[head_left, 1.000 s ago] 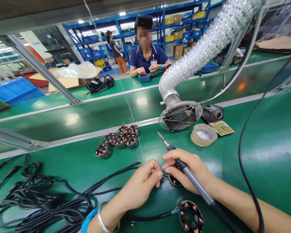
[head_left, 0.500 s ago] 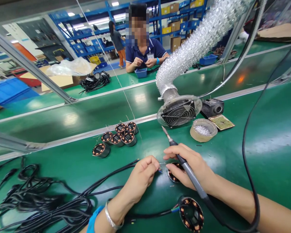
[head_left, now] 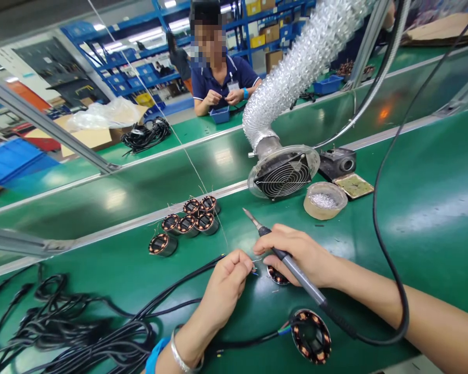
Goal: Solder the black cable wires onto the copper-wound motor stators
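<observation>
My left hand (head_left: 226,283) is closed in a pinch on thin wire ends (head_left: 255,269), one of them blue; the fingertips hide most of them. In my right hand (head_left: 302,254) lies a soldering iron (head_left: 304,281), its bare tip pointing up and left, away from the wires. Just under my right thumb sits a copper-wound motor stator (head_left: 277,276), partly covered by that hand; whether the thumb touches it I cannot tell. Nearer to me, a second stator (head_left: 323,335) has a black cable (head_left: 249,343) with coloured wires running to it.
Black cables (head_left: 81,332) lie heaped at left. Several stators (head_left: 187,225) stand behind my left hand. A round fume extractor (head_left: 284,176), a tub of silvery bits (head_left: 324,201) and a flat tin (head_left: 354,186) stand at the back. A co-worker (head_left: 222,83) sits opposite.
The soldering iron's tip has swung left and slightly down, and my right hand has shifted a little left. My left hand keeps its pinch. The whole view has shifted slightly.
</observation>
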Demonstrator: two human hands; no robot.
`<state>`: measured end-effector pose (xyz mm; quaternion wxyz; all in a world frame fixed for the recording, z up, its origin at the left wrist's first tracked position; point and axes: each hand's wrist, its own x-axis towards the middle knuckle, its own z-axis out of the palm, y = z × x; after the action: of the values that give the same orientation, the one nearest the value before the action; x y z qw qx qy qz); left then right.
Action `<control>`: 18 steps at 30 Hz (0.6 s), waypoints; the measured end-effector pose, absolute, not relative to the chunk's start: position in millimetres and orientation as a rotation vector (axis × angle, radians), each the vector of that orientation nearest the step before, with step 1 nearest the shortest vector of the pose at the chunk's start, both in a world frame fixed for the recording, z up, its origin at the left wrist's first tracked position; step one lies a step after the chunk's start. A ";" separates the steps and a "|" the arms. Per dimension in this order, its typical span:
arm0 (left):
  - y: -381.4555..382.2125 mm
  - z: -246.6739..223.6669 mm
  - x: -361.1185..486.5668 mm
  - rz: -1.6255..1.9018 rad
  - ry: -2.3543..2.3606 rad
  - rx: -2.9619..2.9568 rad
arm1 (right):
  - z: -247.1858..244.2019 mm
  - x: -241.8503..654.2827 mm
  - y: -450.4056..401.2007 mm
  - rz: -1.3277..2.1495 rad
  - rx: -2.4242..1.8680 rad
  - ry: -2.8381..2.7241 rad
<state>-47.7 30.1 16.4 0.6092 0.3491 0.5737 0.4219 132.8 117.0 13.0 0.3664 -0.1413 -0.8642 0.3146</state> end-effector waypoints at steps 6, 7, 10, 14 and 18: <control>31.9 15.3 -45.4 0.993 1.340 0.822 | 29.5 154.2 99.6 0.730 -0.559 -2.084; 32.2 15.3 -45.9 0.997 1.343 0.832 | 34.6 157.8 95.7 0.718 -0.590 -2.062; 34.2 15.4 -47.4 0.994 1.354 0.881 | 47.1 165.7 87.0 0.700 -0.634 -1.976; 37.5 15.9 -48.6 0.980 1.386 0.964 | 49.0 166.9 84.5 0.757 -0.663 -1.883; 38.9 15.9 -49.1 0.968 1.408 1.013 | 42.6 163.9 86.1 0.801 -0.706 -1.861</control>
<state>-49.1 38.9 15.9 0.5458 0.4273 0.5939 0.4084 163.9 86.1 42.6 0.4778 -0.2891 -0.7619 0.3279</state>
